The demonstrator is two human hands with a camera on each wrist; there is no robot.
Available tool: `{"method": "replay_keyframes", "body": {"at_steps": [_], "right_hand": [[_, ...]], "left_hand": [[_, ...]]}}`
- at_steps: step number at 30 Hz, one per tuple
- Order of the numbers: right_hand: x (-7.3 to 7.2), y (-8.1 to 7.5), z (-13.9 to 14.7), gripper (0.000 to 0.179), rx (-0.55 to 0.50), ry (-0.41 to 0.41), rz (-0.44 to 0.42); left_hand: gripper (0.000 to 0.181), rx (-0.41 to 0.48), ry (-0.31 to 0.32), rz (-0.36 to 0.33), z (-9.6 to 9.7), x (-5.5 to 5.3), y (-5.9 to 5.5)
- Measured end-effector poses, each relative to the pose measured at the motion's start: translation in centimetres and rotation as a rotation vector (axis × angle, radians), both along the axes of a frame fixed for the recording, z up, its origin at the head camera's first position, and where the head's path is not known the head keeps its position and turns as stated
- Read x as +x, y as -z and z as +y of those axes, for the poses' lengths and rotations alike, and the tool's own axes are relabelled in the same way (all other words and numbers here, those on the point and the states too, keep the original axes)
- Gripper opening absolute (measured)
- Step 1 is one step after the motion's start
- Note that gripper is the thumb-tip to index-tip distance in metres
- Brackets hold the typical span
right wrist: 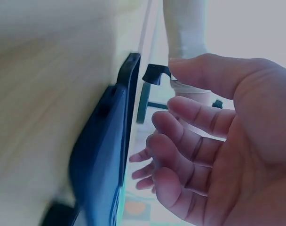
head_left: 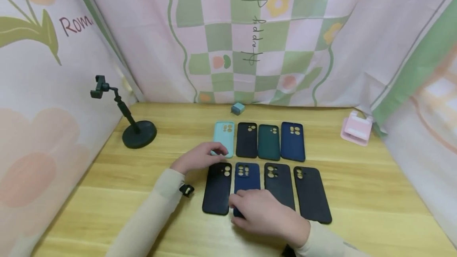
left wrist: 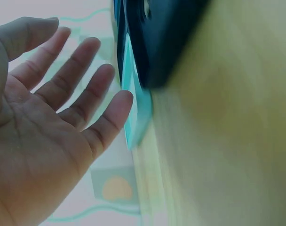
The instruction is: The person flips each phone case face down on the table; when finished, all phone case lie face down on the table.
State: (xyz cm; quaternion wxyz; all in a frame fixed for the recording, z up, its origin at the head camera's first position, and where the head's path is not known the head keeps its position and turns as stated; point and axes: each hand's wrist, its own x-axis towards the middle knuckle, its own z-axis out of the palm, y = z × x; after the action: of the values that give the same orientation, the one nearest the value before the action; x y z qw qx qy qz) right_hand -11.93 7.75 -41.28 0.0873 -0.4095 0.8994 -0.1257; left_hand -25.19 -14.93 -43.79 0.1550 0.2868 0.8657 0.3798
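Observation:
Phone cases lie in two rows on the wooden table. My left hand (head_left: 200, 157) hovers at the lower end of the light-blue case (head_left: 219, 136), just above the front-left black case (head_left: 217, 193). In the left wrist view its fingers are spread and relaxed, with nothing in them. My right hand (head_left: 264, 213) is over the front navy case (head_left: 248, 183) and hides its lower part. The right wrist view shows those fingers loosely bent and holding nothing, beside the navy case (right wrist: 103, 160). Right of that hand lie a dark case (head_left: 283, 185) and another dark case (head_left: 313, 193).
In the back row are a black case (head_left: 246, 142), a dark-green case (head_left: 269, 144) and a blue case (head_left: 293, 144). Behind them sits a small blue charger (head_left: 238, 108). A black phone stand (head_left: 139, 135) is at left, a pink stand (head_left: 357, 130) at right. Printed curtains enclose the table.

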Motion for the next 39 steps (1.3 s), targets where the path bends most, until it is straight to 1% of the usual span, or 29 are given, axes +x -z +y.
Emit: {"method": "replay_keyframes", "body": {"at_steps": [3,6,9,14,18,20,22,26,30,34,39], "right_hand": [[0.0,-0.2,-1.4,0.019,-0.020,-0.028,0.013],[-0.1,0.0,-2.8,0.017,-0.019,-0.055,0.029],[-0.1,0.3,-4.3,0.016,0.010,-0.086,0.054],[0.2,1.0,-6.0,0.017,0.070,-0.131,0.113],[0.2,1.6,-6.9,0.010,0.086,-0.122,0.149],[0.0,1.8,-7.1,0.007,0.087,-0.112,0.150],[-0.3,1.9,-7.2,0.005,0.089,-0.101,0.131],[-0.5,1.8,-7.3,0.012,0.113,-0.088,0.096],[-0.6,1.5,-7.1,0.018,0.124,-0.065,0.093],[-0.6,0.9,-6.7,0.025,0.078,-0.044,0.116],[-0.7,0.2,-5.9,0.038,0.007,-0.058,0.166]], "left_hand": [[0.021,-0.013,-0.057,-0.017,-1.5,0.3,0.3],[0.019,-0.034,-0.076,-0.033,-2.3,0.5,0.5],[0.018,-0.048,-0.075,-0.041,-2.8,0.6,0.6],[0.020,-0.057,-0.058,-0.041,-2.7,0.8,0.7],[0.019,-0.078,-0.058,-0.032,-2.6,0.7,0.9],[0.019,-0.085,-0.060,-0.031,-2.6,0.6,1.0],[0.019,-0.087,-0.061,-0.035,-2.5,0.6,1.1],[0.018,-0.077,-0.065,-0.054,-2.5,0.6,1.1],[0.019,-0.066,-0.080,-0.076,-2.5,0.7,0.8],[0.018,-0.023,-0.097,-0.099,-2.7,0.8,0.2],[0.024,0.038,-0.115,-0.117,-3.3,0.8,-0.2]]}}
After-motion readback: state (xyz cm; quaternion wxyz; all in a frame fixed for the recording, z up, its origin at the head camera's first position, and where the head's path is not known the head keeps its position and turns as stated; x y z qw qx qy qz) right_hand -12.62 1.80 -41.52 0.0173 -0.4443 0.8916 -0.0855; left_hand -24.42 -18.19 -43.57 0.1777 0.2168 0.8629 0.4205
